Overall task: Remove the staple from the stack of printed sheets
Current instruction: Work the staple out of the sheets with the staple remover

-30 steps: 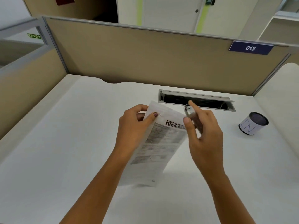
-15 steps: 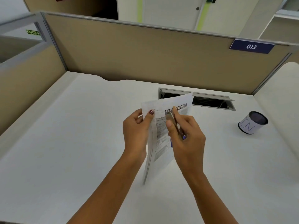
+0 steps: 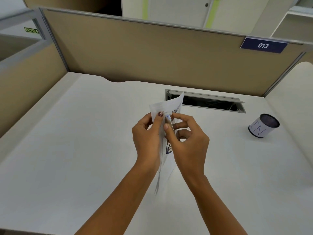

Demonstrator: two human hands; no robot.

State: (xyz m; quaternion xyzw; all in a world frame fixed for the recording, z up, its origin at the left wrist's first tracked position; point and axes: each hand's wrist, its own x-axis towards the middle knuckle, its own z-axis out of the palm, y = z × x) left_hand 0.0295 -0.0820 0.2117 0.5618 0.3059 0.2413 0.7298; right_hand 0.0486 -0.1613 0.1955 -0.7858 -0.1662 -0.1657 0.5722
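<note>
At the centre of the frame we see the stack of printed sheets (image 3: 166, 106) held up off the white desk (image 3: 84, 133), turned nearly edge-on to the camera so that its top corner curls toward the upper middle of the frame. We cannot make out the staple itself. The left hand (image 3: 147, 139) pinches the stack near its top, thumb on the near face and fingers curled behind. Just right of it, the right hand (image 3: 189, 141) grips a small metal tool (image 3: 169, 123), thumb and forefinger closed tight around it, with the tool's tip against the paper just beside the left thumb. Behind the sheets, a cable slot (image 3: 211, 103) is cut into the desk. At the right of the frame a cylindrical cup (image 3: 263, 125) stands well apart from the hands. A beige partition (image 3: 152, 56) backs the desk, bearing a blue "013" plate (image 3: 263, 45) at upper right.
</note>
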